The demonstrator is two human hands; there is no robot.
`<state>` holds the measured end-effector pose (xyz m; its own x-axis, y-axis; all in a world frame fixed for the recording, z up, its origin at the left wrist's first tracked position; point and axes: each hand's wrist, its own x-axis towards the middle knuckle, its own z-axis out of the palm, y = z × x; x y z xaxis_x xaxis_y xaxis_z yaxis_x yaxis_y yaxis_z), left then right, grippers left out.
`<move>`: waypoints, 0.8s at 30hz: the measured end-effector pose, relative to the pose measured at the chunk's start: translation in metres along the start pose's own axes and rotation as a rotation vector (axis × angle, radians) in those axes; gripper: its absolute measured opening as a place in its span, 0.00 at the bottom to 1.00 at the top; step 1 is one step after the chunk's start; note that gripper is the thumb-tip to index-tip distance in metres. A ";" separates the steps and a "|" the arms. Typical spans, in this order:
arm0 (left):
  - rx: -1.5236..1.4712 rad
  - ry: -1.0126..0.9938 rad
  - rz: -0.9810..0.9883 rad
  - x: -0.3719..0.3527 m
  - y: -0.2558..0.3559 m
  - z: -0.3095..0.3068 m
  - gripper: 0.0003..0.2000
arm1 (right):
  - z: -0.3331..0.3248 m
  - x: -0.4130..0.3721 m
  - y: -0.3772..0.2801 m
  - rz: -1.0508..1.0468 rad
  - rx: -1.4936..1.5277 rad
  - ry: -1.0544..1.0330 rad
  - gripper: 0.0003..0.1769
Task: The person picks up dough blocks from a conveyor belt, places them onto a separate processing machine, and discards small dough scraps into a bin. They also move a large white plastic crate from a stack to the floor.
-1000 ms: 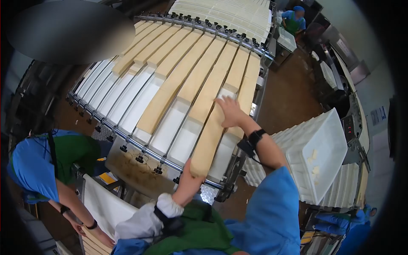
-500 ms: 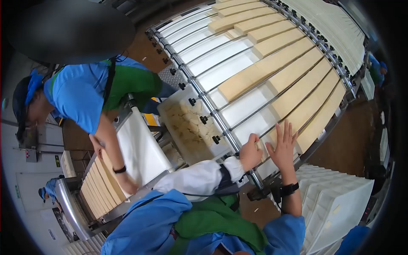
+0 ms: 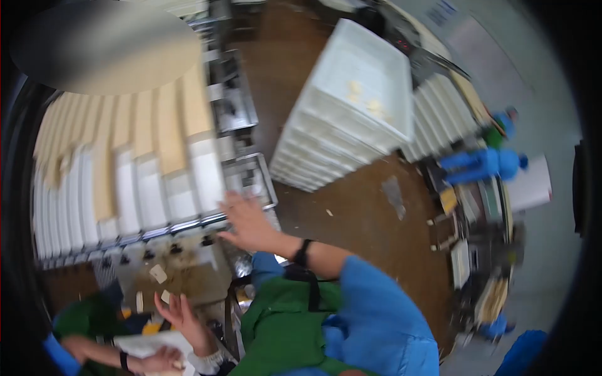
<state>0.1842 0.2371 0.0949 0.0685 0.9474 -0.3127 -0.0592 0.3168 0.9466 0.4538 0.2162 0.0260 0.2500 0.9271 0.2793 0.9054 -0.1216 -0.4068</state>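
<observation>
My left hand (image 3: pixel 187 319), in a white cuff, is open with fingers spread, below the bin (image 3: pixel 216 260) at the conveyor's end. Small pale pieces (image 3: pixel 158 273) show just beyond its fingertips, over the bin and apart from the hand. My right hand (image 3: pixel 248 220), a black band on its wrist, is open with fingers stretched at the near right corner of the conveyor (image 3: pixel 204 172), and holds nothing. Long pale tan strips (image 3: pixel 143 122) lie side by side in the conveyor's lanes, their near ends uneven. The view is blurred.
A tall stack of white trays (image 3: pixel 326 147) stands on the brown floor to the right, pale scraps in the top one. A co-worker's hand (image 3: pixel 160 360) is low at the left, near my left hand. Other people in blue (image 3: pixel 483 164) stand far right.
The view has swung right, bringing the tray stack to the middle. My left hand has left the conveyor rail and opened; small pieces now appear over the bin. My right hand stays beside the conveyor.
</observation>
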 end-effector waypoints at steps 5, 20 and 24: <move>0.286 -0.074 0.223 -0.014 -0.029 -0.011 0.29 | 0.006 0.012 -0.002 0.050 0.042 0.089 0.38; 0.408 -0.407 0.727 -0.124 -0.137 0.300 0.28 | -0.064 -0.396 0.302 0.708 -0.221 0.063 0.23; 0.245 -1.009 0.644 -0.212 -0.201 0.419 0.25 | -0.022 -0.689 0.356 1.431 0.214 -0.445 0.18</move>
<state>0.5987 -0.0466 0.0031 0.8447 0.4318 0.3163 -0.1857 -0.3178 0.9298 0.6118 -0.4733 -0.2919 0.6938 0.1089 -0.7118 -0.0787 -0.9711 -0.2253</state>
